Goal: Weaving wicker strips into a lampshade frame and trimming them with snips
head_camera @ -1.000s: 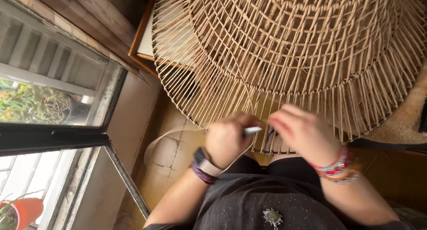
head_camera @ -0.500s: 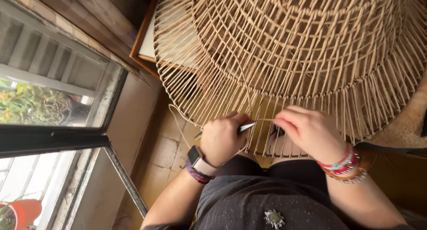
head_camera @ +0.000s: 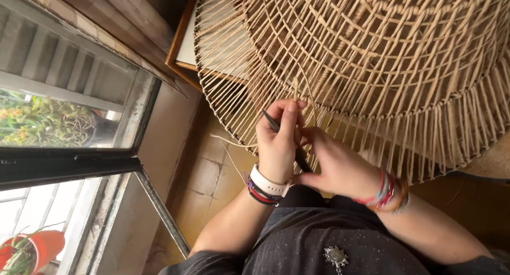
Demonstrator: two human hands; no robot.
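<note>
L hand point(head_camera: 279, 142): closed round thin dark tool point(head_camera: 272, 121) — tip at strands
R hand point(head_camera: 337, 166): pinching strand, prob. — fingers partly hidden
Woven frame point(head_camera: 372, 68): just above both hands, touching

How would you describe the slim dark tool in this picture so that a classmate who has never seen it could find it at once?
Start at the big woven cane shade filling the upper right, and follow its lower rim of hanging strands to the two hands. The left hand, above a white wristband, holds the tool in its fingers. It is the one thin, dark, straight thing among pale tan strands.
</note>
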